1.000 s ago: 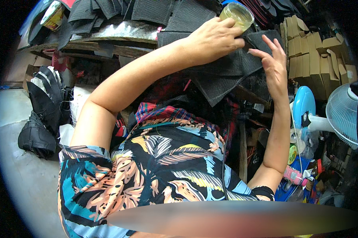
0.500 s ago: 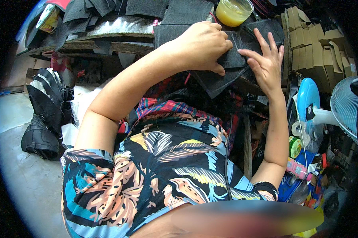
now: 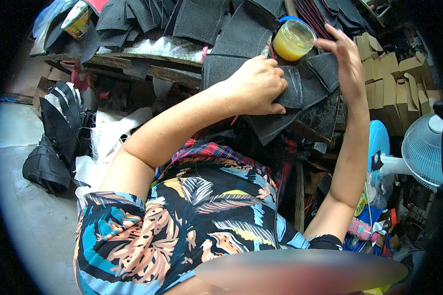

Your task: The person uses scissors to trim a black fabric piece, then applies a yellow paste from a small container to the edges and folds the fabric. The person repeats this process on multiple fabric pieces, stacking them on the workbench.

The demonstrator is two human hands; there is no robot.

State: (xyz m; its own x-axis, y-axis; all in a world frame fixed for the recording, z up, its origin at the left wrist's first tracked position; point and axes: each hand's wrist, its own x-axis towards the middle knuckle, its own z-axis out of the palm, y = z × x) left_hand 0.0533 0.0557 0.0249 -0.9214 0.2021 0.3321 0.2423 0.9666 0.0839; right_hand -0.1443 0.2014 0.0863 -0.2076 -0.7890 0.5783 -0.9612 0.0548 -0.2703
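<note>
Fingers, left hand [image 3: 259,87]: curled over a dark fabric piece [image 3: 294,93], presumably steadying it; whether they pinch it cannot be told. Fingers, right hand [image 3: 349,64]: parted, gripping nothing, beside a glass jar [image 3: 293,43]; contact unclear. Jar: partly filled with yellow contents, sits on the table [image 3: 138,45] just beyond the piece, seemingly for easy reach. Patterned tub [image 3: 76,22]: far left; contents indistinct. Tan cartons [image 3: 381,93]: packed together, right.

A fan [image 3: 422,153] sits near cardboard boxes [image 3: 387,96].
</note>
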